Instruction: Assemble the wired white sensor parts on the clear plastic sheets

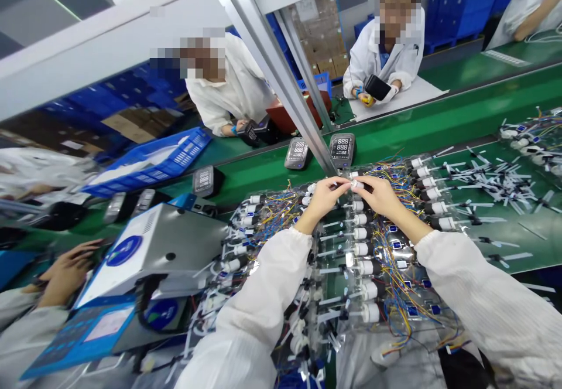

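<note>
Head view: the person's left hand [322, 198] and right hand [381, 195] meet near the middle of the scene, both closed in a pinch, their fingertips gripping a small white cylindrical part [356, 184]. It sits at the far edge of a bundle of wired assemblies [364, 266], which lie under the forearms in rows of white cylinders with tangled yellow, blue and red wires and clear plastic. White gown sleeves [478, 301] cover both arms up to the wrists.

To the right, loose white-and-black pieces [492, 181] lie on a green conveyor belt [421, 119]. Just beyond the hands, digital monitors [341, 150] with lit displays stand on the belt. To the near left, a white-and-grey machine [149, 248] stands beside the wires, and a co-worker's hand [65, 272] rests close to it. Further left lies a blue plastic crate [151, 163]. Across the belt, two co-workers in white gowns [381, 55] work at the far side, one holding a black device [377, 87]. Cardboard boxes [320, 31] are stacked behind them.
</note>
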`<state>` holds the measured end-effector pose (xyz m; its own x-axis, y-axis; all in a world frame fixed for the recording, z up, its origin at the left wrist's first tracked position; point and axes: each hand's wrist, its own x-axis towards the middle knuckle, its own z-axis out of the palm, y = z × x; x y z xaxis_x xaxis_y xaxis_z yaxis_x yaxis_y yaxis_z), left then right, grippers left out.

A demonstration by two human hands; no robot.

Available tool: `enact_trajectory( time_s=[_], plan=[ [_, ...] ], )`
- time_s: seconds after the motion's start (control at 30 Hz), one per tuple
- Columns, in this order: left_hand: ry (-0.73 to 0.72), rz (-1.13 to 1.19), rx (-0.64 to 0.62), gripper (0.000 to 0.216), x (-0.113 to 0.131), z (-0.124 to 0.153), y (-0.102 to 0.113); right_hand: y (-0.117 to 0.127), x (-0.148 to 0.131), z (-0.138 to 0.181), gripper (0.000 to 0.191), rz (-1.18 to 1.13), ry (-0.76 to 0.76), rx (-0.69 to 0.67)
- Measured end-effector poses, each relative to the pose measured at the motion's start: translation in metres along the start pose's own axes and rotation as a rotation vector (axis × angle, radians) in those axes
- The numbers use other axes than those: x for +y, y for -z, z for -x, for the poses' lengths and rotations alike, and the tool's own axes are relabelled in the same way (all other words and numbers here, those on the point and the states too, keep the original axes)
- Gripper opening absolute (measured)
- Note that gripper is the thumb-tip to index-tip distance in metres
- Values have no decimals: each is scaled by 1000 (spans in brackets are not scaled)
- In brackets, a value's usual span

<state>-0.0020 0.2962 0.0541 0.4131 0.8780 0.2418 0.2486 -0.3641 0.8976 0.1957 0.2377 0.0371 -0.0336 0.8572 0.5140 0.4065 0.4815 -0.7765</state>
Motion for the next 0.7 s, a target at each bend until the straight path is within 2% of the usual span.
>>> enact_trajectory(
  time_s=[0.27, 0.57, 0.7],
  plan=[
    [19, 76, -25, 24, -1, -1, -1, 0, 1, 1, 27, -63, -11, -6],
    [-127, -87, -62, 19, 5, 3, 1, -2, 6, 5, 27, 34, 66, -43],
    [-93, -77, -69, 20, 2, 1, 1, -2, 8, 5, 27, 37, 45, -30]
  ],
)
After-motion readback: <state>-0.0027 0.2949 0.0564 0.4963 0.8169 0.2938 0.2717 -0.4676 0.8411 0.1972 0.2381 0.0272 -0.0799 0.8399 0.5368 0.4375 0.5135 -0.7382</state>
